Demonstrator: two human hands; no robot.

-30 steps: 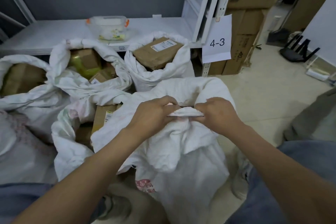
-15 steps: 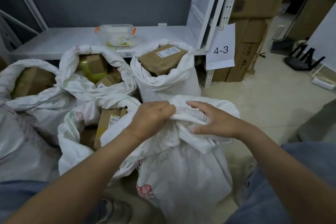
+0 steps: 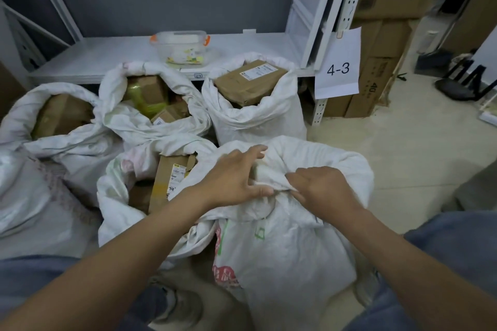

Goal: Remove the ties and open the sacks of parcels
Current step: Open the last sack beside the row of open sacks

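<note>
The right hand (image 3: 320,188) clamps on the gathered neck of the closed sack (image 3: 282,244) beneath it, probably to steady it for loosening. Just left, the left hand (image 3: 234,177) has its fingers spread, thumb against the bunch. Opened sacks (image 3: 255,113) stand beyond both hands.

White sack (image 3: 282,250) under the right grip (image 3: 320,188), red and green print below it; brown parcels (image 3: 250,83) beyond; orange-clipped clear tub (image 3: 180,47) farther back.

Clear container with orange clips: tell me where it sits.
Head view, upper centre: the clear container sits on the low white shelf, just behind the open sack holding a yellow-wrapped parcel, left of the 4-3 sign.
</note>
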